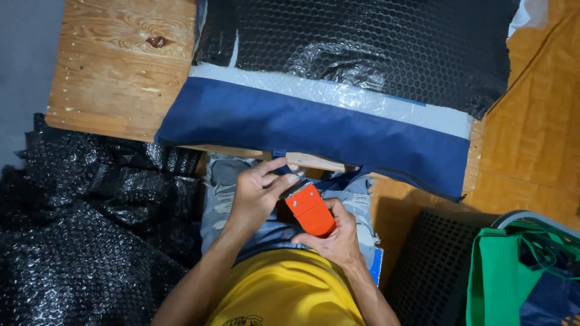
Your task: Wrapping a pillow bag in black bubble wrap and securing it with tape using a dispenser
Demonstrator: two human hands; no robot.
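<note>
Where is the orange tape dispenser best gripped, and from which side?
Grip the dispenser by its smooth orange body, from the lower end nearest the person, as the right hand does. Its toothed blade sits at the upper end, by the left hand fingers, so that end is best avoided.

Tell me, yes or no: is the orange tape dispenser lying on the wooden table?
No, the orange tape dispenser is held in the right hand, below the wooden table edge.
</note>
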